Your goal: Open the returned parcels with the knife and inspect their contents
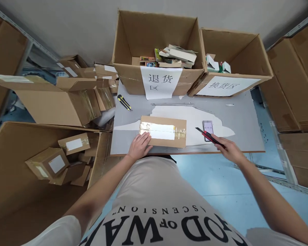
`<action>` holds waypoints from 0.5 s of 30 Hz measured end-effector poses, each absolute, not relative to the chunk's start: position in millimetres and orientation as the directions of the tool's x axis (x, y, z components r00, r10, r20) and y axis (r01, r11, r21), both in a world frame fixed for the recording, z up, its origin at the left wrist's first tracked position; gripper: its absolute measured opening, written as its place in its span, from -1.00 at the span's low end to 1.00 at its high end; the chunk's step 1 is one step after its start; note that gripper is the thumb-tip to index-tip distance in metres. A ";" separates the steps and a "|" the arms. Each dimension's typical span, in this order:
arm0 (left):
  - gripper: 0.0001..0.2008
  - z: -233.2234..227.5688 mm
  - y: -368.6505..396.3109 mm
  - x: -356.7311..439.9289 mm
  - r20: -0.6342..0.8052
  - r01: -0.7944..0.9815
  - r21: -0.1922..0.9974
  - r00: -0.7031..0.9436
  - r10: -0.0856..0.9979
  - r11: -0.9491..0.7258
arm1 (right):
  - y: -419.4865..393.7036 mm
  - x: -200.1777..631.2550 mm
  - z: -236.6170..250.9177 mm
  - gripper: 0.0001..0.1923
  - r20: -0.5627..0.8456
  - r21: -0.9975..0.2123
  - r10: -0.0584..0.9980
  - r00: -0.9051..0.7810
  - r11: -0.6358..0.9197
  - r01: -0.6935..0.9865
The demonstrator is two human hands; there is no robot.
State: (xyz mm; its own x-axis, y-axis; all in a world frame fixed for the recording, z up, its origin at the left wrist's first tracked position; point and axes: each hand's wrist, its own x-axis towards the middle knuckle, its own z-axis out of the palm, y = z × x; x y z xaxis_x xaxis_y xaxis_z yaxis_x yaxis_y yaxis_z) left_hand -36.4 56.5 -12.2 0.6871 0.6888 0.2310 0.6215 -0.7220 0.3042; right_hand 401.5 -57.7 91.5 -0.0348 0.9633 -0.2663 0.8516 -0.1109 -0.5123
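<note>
A taped cardboard box (181, 136) with a white label (162, 131) lies flat on the table in front of me. My left hand (140, 145) rests on its left near corner, fingers stretched over the top and thumb apart. Off the box's right side, my right hand (228, 148) is closed around a red and black utility knife (207, 135). Its dark tip points left toward the box without touching it. Beneath the knife lies a phone (208, 125) with a lit screen showing digits, partly covered by the knife.
A yellow and black utility knife (124, 103) lies at the table's back left. Two open cartons with paper signs, a larger one (128, 77) and a smaller one (195, 90), stand behind, holding books and small items. A large carton (100, 150) of parcels is at left; opened boxes (53, 106) pile behind it.
</note>
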 end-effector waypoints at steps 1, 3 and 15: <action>-0.52 -8.0 57.8 -33.8 0.213 0.632 0.308 0.683 0.699 -0.711 | -64.5 392.8 77.7 -0.44 -0.269 -0.631 0.960 0.074 -0.234 0.740; -0.42 0.4 61.6 -26.0 0.180 0.661 0.309 0.665 0.725 -0.683 | -72.4 368.2 49.3 -0.30 -0.333 -0.784 0.906 0.259 -0.419 0.458; 0.13 15.2 78.2 9.6 0.027 0.742 0.233 0.641 0.767 -0.628 | -71.4 302.7 4.2 -0.14 -0.421 -0.902 0.832 0.360 -0.426 -0.070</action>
